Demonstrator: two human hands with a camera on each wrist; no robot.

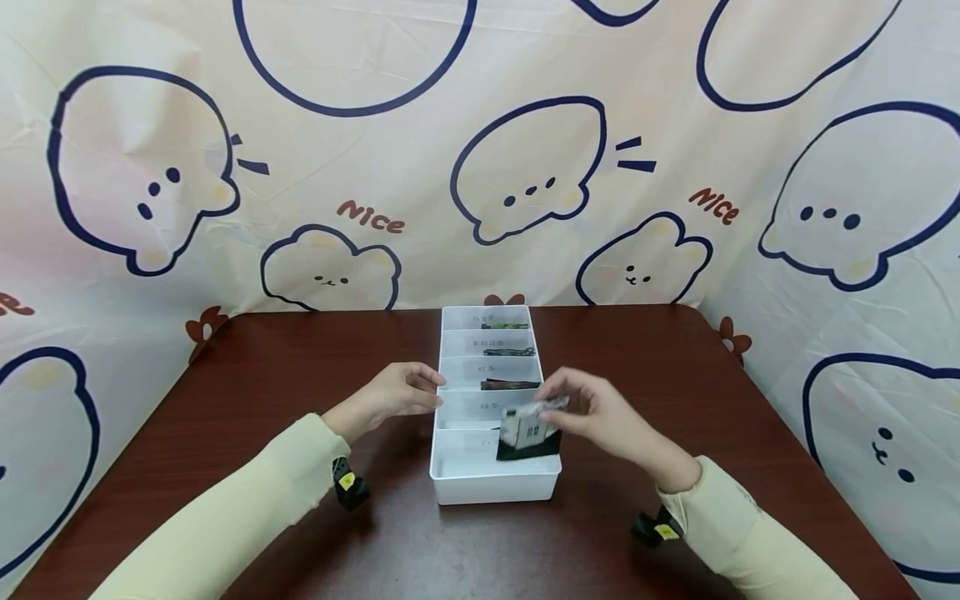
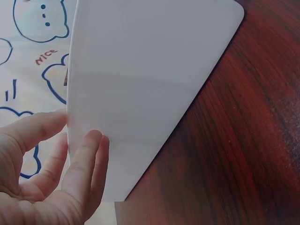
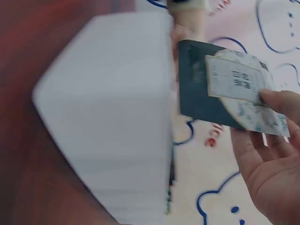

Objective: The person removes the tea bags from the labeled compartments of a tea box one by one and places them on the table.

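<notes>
A white divided box (image 1: 495, 490) with printed Chinese labels runs front to back on the table. My right hand (image 1: 600, 417) pinches a tea sachet (image 1: 527, 429), dark green and white with a pale label, above the front compartments. In the right wrist view, the thumb lies on one face of the sachet and fingers are behind it. My left hand (image 1: 393, 392) rests its fingertips against the box's left side. In the left wrist view, its fairly straight fingers (image 2: 79, 164) touch the outer wall near the rim.
Flat sachets stand in the rear compartments: a green one (image 1: 504, 326), another green one (image 1: 510, 352) and a dark brown one (image 1: 510, 384). The dark wooden table (image 1: 315, 533) backs onto a cartoon-printed cloth (image 1: 420, 167). Black wrist cameras sit at both cuffs.
</notes>
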